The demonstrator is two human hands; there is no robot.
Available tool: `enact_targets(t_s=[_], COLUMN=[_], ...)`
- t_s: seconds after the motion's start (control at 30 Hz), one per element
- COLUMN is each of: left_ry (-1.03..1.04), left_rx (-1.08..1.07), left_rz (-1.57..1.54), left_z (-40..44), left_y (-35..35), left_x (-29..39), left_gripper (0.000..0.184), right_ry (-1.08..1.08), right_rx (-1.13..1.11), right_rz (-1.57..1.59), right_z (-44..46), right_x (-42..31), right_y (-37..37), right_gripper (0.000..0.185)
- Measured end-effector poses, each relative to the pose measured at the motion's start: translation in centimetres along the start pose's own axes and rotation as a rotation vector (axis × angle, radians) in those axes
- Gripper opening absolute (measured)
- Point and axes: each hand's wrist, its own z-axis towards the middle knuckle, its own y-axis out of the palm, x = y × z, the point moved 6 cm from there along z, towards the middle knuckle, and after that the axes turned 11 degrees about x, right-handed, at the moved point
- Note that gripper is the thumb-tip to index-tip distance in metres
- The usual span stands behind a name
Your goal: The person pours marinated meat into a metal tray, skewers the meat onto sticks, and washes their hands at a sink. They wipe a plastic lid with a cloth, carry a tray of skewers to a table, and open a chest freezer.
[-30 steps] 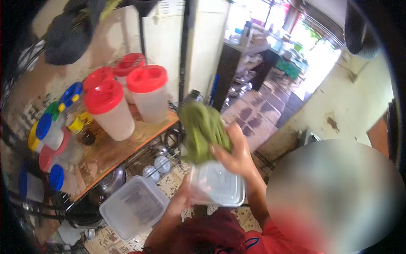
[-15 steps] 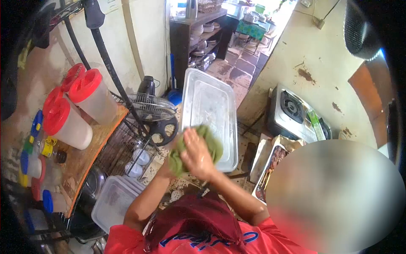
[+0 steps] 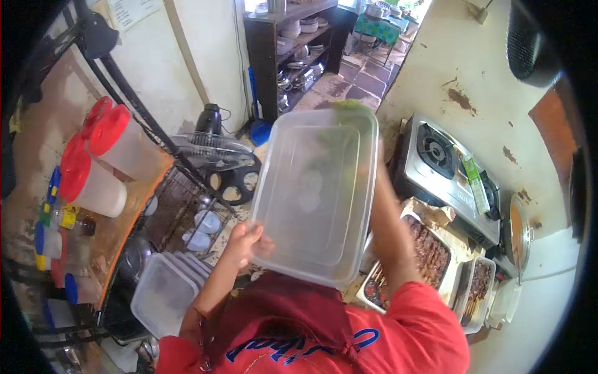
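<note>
A translucent plastic lid [image 3: 299, 212] is held up in front of my body, slightly tilted. My left hand [image 3: 245, 244] grips its lower left edge, thumb on the near face and fingers showing faintly through the plastic. Behind the upper right part of the lid, my right hand [image 3: 363, 167] is mostly hidden and blurred. A green cloth [image 3: 353, 105] is bunched with that hand against the lid's far face, and a bit of it sticks out above the top edge.
On the right are a gas stove [image 3: 445, 168], a tray of skewered meat [image 3: 430, 249] and a smaller tub of skewers [image 3: 479, 283]. Red-lidded containers [image 3: 103, 181] stand on a wooden shelf at left. Stacked plastic lids [image 3: 165, 287] and a fan [image 3: 212, 149] are near.
The lid has come nearer and tilted up. My left hand has moved from the cloth to the lid's lower left edge. My right hand and the cloth have gone behind the lid.
</note>
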Motion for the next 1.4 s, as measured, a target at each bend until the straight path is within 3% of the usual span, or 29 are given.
enact_targets(t_s=[0.03, 0.07, 0.13, 0.23, 0.27, 0.33, 0.37, 0.5, 0.53, 0.63, 0.67, 0.77, 0.87, 0.9, 0.93, 0.97, 1.0, 1.07, 1.13, 1.17, 1.2, 1.3, 1.33, 1.37, 1.4], left_ry=[0.017, 0.041, 0.133, 0.126, 0.111, 0.054, 0.013, -0.048, 0.093, 0.225, 0.153, 0.224, 0.183, 0.185, 0.153, 0.148, 0.152, 0.053, -0.141, -0.112, -0.094, -0.050, -0.072, -0.091, 0.088], left_rx=[0.031, 0.072, 0.100, 0.025, 0.107, -0.043, -0.125, -0.054, 0.083, 0.008, -0.028, -0.052, -0.262, -0.355, -0.501, -0.548, -0.591, -0.690, -0.805, -0.832, -0.846, -0.808, -0.756, -0.699, -0.625], left_rz=[0.005, 0.011, -0.040, 0.315, 0.184, 0.293, 0.345, 0.231, 0.121, 0.215, 0.258, 0.113, -0.038, -0.076, -0.056, -0.129, -0.203, -0.266, -0.253, -0.163, -0.072, 0.062, 0.016, -0.032, -0.032], left_z=[1.6, 3.4, 5.3, 7.4, 8.1, 10.0, 10.9, 20.7, 24.6, 30.2, 31.8, 35.6, 38.4, 39.4, 41.0, 42.3, 43.3, 44.2, 43.5, 43.1, 42.4, 46.6, 48.7, 50.7, 52.5], left_y=[1.9, 3.1, 5.2, 6.0, 6.6, 8.2, 9.0, 11.1, 10.2, 8.6, 8.5, 10.2, 15.3, 17.2, 19.1, 20.9, 23.1, 25.5, 28.3, 29.8, 31.2, 32.5, 32.3, 32.5, 32.6], left_x=[-0.3, -0.4, 2.8, 3.9, 3.2, 2.5, 2.0, 7.9, 9.6, 15.9, 17.3, 21.1, 22.7, 23.2, 22.6, 21.9, 20.9, 20.2, 21.3, 22.5, 23.6, 26.8, 28.0, 29.1, 30.5], left_gripper=[0.015, 0.016, 0.018, 0.017, 0.016, 0.017, 0.017, 0.022, 0.022, 0.021, 0.016, 0.007, 0.035, 0.043, 0.065, 0.066, 0.067, 0.070, 0.074, 0.075, 0.077, 0.083, 0.084, 0.085, 0.083], right_ry=[-0.198, -0.107, -0.005, 0.021, 0.019, -0.003, -0.028, 0.017, 0.106, 0.373, 0.322, -0.007, -0.190, -0.046, -0.179, -0.268, -0.632, -0.697, -0.764, -1.007, -0.938, -0.319, -0.379, -0.887, -0.957], right_rx=[-0.036, -0.002, 0.013, -0.022, -0.013, 0.025, 0.111, 0.423, 0.476, 0.692, 0.728, 0.618, 0.596, 0.648, 0.418, 0.331, 0.125, 0.053, 0.243, 0.381, 0.610, 0.451, 0.371, 0.050, 0.005], right_rz=[-0.091, -0.136, -0.037, 0.366, 0.501, 0.685, 0.636, 0.156, 0.110, 0.090, 0.097, 0.166, -0.046, -0.482, -0.849, -1.003, -1.158, -1.751, -1.732, -1.563, -1.629, -1.060, -1.035, -1.288, -1.352], right_z=[-2.2, -4.6, -5.2, -3.5, -3.0, -0.4, 1.9, 8.8, 8.8, 9.4, 10.5, 15.9, 20.3, 22.1, 24.4, 26.7, 28.8, 33.5, 40.7, 45.6, 49.4, 56.6, 56.2, 52.6, 50.1], right_x=[2.9, 9.7, 13.2, 3.3, 0.1, -3.1, -2.4, 9.8, 12.4, 10.5, 7.1, -2.8, -6.3, -4.3, -2.1, -2.0, -0.8, 1.6, -3.2, -5.5, -9.2, -9.7, -6.0, -6.9, -2.9], right_y=[0.4, -0.3, -0.8, -0.6, -0.8, -1.2, -1.6, -1.4, -1.1, -4.4, -6.7, -10.5, -5.2, -6.9, -7.2, -1.7, 0.8, 0.3, -3.3, -7.7, -10.1, -14.5, -13.2, -3.8, -3.7], right_gripper=[0.046, 0.044, 0.041, 0.038, 0.038, 0.038, 0.038, 0.039, 0.040, 0.041, 0.041, 0.036, 0.036, 0.043, 0.055, 0.065, 0.069, 0.069, 0.069, 0.064, 0.052, 0.043, 0.042, 0.044, 0.049])
